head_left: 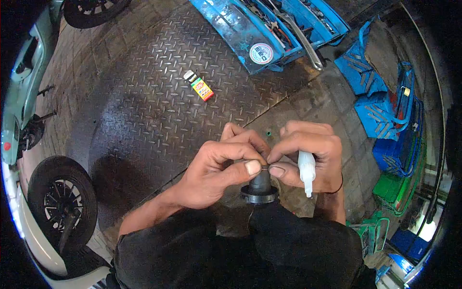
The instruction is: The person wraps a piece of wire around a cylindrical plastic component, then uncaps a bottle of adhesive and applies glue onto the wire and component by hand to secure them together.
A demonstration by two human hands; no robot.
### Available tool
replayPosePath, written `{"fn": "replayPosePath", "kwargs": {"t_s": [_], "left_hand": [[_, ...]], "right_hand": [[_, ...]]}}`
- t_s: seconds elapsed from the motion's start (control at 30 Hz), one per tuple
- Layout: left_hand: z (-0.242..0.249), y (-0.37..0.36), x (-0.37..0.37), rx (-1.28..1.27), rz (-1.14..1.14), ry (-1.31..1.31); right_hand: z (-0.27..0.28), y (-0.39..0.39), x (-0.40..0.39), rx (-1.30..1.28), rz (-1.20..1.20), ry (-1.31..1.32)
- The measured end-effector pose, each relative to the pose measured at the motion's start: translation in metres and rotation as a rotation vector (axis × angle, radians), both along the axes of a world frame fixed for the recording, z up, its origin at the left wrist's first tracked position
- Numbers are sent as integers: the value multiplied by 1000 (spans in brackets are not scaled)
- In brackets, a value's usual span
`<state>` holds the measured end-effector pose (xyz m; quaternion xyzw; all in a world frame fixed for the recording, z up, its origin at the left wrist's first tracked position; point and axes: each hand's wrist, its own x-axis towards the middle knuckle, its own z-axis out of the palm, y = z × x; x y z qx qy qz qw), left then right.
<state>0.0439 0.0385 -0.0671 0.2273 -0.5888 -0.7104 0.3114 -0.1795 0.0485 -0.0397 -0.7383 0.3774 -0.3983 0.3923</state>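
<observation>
In the middle of the head view, a black tapered part [260, 182], rubber-like with a wide round flange at its lower end, sits close against my dark clothing. My left hand [225, 166] is closed, thumb and index finger pinching at the part's narrow top edge. Facing it, my right hand [310, 154] pinches at the same edge, so the thumbs nearly meet. Tucked in the right hand's curled fingers is a small white glue bottle [307, 168], nozzle pointing down toward me. The fingertips hide the top of the black part.
A small yellow-and-red box [201, 89] lies with its flap raised on the diamond-plate floor [159, 96]. Beyond it stands a blue toolbox [240, 36] full of tools. More toolboxes [385, 115] line the right side. A motorbike wheel [62, 202] is at left.
</observation>
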Motion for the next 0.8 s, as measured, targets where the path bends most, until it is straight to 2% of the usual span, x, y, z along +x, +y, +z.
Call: {"fn": "replayPosePath", "kwargs": {"t_s": [0.2, 0.27, 0.47, 0.8], "left_hand": [[-1, -1, -2, 21, -12, 1], [-1, -2, -2, -83, -1, -59], [-1, 0, -3, -146, 43, -96], [-1, 1, -3, -136, 52, -87]], "right_hand": [[-7, 1, 3, 11, -22, -32], [-6, 2, 3, 6, -36, -22], [-10, 0, 5, -42, -54, -17], [-7, -1, 3, -14, -29, -22]]}}
